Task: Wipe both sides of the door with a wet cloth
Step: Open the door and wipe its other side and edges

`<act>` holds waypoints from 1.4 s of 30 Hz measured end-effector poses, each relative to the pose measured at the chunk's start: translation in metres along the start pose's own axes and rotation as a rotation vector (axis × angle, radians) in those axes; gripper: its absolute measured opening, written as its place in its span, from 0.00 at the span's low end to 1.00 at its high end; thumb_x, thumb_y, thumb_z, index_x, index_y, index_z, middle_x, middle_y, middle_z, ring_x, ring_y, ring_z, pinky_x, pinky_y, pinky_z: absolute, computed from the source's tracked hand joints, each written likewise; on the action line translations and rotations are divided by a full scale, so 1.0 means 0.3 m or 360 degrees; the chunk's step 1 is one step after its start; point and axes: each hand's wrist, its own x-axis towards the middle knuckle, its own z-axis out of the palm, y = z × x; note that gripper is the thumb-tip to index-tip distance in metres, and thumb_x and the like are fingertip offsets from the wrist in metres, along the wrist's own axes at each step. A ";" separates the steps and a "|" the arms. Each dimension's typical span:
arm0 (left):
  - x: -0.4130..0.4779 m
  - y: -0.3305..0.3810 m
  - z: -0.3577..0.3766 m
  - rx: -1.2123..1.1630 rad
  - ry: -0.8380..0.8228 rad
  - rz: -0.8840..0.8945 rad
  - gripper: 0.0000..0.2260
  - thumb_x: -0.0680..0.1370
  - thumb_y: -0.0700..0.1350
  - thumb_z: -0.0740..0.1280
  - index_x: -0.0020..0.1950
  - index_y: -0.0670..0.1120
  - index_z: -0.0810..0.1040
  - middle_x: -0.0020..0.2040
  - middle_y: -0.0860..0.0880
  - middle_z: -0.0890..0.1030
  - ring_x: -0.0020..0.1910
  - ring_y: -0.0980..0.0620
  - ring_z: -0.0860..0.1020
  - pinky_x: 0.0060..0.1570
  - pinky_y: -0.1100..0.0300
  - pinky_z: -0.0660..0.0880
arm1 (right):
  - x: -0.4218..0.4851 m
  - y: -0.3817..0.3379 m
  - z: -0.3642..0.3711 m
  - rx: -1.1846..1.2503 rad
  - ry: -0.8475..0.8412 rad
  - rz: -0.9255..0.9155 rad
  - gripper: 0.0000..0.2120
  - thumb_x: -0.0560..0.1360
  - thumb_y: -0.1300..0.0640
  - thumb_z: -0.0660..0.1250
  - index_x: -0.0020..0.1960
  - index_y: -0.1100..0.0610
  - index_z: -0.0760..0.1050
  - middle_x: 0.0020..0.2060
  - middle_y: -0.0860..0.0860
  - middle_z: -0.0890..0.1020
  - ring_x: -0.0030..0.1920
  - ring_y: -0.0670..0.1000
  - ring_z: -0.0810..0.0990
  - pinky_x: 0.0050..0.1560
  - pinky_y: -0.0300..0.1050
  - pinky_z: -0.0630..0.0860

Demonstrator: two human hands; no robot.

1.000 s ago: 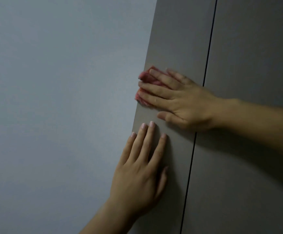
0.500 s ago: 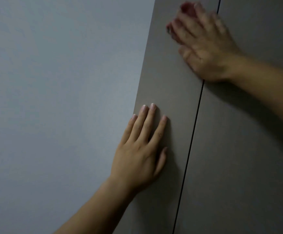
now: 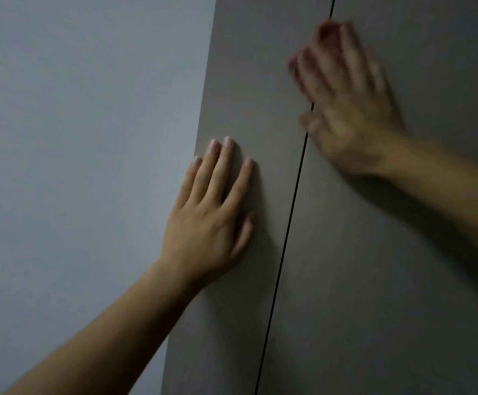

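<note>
Smooth matte grey door (image 3: 246,81); left hand (image 3: 206,220) flat, right hand (image 3: 349,109) blurred.

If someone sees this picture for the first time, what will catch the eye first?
The two bare hands on the brown door: the left hand lies flat with straight fingers near the door's left edge, the right hand is blurred, higher up across the dark seam. A hint of red cloth shows under the right fingertips; the pale grey wall fills the left.

Head cam – close to door (image 3: 249,81), facing it, tilted.
</note>
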 end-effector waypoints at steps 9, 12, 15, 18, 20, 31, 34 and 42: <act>-0.252 0.070 -0.001 -0.0079 -0.0112 -0.0076 0.33 0.80 0.55 0.60 0.82 0.42 0.60 0.82 0.37 0.54 0.82 0.38 0.50 0.80 0.41 0.52 | -0.175 -0.091 0.054 0.0017 -0.0067 -0.0556 0.32 0.83 0.39 0.45 0.83 0.52 0.50 0.83 0.53 0.54 0.82 0.63 0.49 0.80 0.63 0.46; -0.285 0.084 0.004 -0.0096 -0.0108 -0.0143 0.33 0.78 0.54 0.61 0.81 0.42 0.61 0.82 0.37 0.54 0.82 0.38 0.51 0.79 0.41 0.53 | 0.083 -0.132 -0.011 0.0112 -0.0063 -0.0268 0.35 0.81 0.38 0.40 0.84 0.51 0.46 0.84 0.53 0.48 0.82 0.62 0.42 0.80 0.62 0.41; -0.364 0.104 0.023 -0.0087 -0.0139 -0.0207 0.34 0.77 0.53 0.62 0.81 0.42 0.60 0.83 0.37 0.53 0.82 0.37 0.51 0.79 0.41 0.53 | 0.162 -0.235 -0.019 0.0053 0.0008 -0.0321 0.35 0.81 0.38 0.40 0.84 0.52 0.44 0.84 0.53 0.46 0.82 0.62 0.41 0.80 0.63 0.40; -0.439 0.122 0.034 -0.0067 -0.0198 -0.0273 0.36 0.77 0.54 0.63 0.82 0.43 0.59 0.83 0.38 0.52 0.82 0.38 0.50 0.80 0.42 0.51 | 0.035 -0.332 0.046 -0.0061 0.0003 -0.0709 0.34 0.83 0.37 0.41 0.84 0.51 0.44 0.83 0.53 0.47 0.82 0.62 0.42 0.80 0.63 0.40; -0.473 0.128 0.035 -0.0065 -0.0231 -0.0297 0.36 0.77 0.55 0.62 0.82 0.43 0.58 0.83 0.38 0.51 0.83 0.38 0.50 0.80 0.42 0.51 | -0.068 -0.378 0.071 -0.0088 -0.0073 -0.1009 0.33 0.83 0.38 0.42 0.84 0.51 0.47 0.83 0.53 0.50 0.82 0.62 0.43 0.81 0.62 0.42; -0.515 0.106 0.042 -0.0095 -0.0278 -0.0283 0.36 0.78 0.52 0.65 0.83 0.43 0.56 0.83 0.38 0.50 0.83 0.39 0.49 0.79 0.42 0.55 | -0.155 -0.463 0.093 -0.0020 -0.0041 -0.1003 0.32 0.83 0.38 0.44 0.84 0.50 0.51 0.83 0.53 0.52 0.83 0.62 0.45 0.80 0.64 0.47; -0.515 0.105 0.033 -0.0091 -0.0296 -0.0281 0.36 0.78 0.52 0.64 0.83 0.42 0.56 0.83 0.38 0.50 0.83 0.40 0.49 0.79 0.41 0.55 | -0.138 -0.432 0.089 -0.0016 -0.0104 -0.1161 0.30 0.84 0.40 0.45 0.83 0.50 0.51 0.82 0.52 0.53 0.83 0.60 0.47 0.81 0.61 0.46; -0.509 0.113 0.017 -0.0069 -0.0338 -0.0286 0.36 0.78 0.52 0.63 0.83 0.42 0.55 0.83 0.38 0.50 0.83 0.39 0.48 0.80 0.42 0.53 | -0.021 -0.376 0.036 0.0022 -0.0019 -0.0471 0.34 0.82 0.38 0.41 0.84 0.51 0.46 0.84 0.54 0.48 0.82 0.63 0.42 0.80 0.64 0.41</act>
